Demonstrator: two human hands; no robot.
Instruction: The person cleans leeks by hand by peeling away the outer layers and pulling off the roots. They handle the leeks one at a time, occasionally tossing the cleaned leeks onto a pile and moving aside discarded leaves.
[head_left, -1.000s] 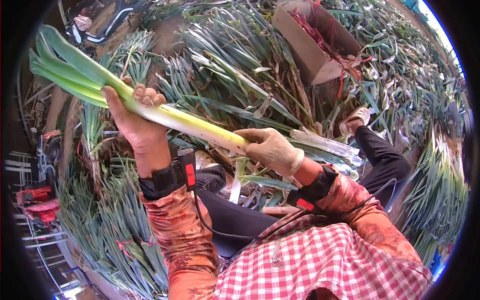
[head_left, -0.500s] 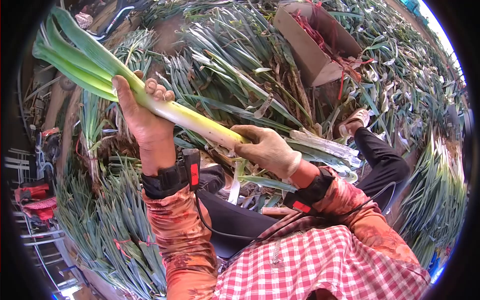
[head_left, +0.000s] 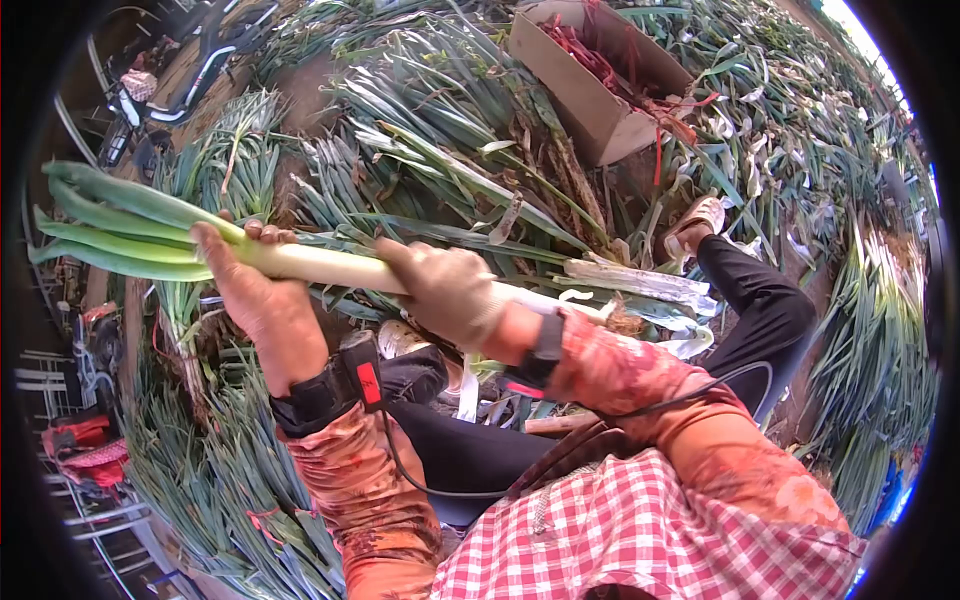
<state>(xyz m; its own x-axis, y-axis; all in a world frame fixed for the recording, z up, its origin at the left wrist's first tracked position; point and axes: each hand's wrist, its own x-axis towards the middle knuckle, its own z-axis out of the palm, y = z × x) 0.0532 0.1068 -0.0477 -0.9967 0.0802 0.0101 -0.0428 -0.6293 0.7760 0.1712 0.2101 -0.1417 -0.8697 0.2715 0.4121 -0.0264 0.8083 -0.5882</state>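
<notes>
Stalk of a long, straight, leek-like vegetable [head_left: 335, 267] lies across the left and middle of the frame, sloping gently down toward the right. Its flat, tapering green leaves [head_left: 125, 230] fan out in several blades at the left, pale yellow-green where they join. The shaft is smooth, glossy and cream-white, ending right of centre in a tuft of thin brown roots [head_left: 627, 320].

The bare left hand [head_left: 258, 298] is clamped on the stalk just below the leaf fork: palm turned up under it, thumb raised along the leaf bases, fingertips curled over its upper edge. Its forearm rises from the bottom of the frame in an orange floral sleeve [head_left: 375, 490], with a black strap band [head_left: 315, 402] at the wrist.

The right hand, in a beige knit glove [head_left: 450, 295], closes around the mid-shaft near the frame's centre, its back toward the camera; it is slightly blurred, and how tightly it grips cannot be told. Its forearm slants in from the lower right, the wrist close to the root end.

Toward the upper right sits a brown cardboard box [head_left: 560, 95] of red plastic ties [head_left: 585, 45]; green-leaved bundles [head_left: 215, 470] fill the lower left.
</notes>
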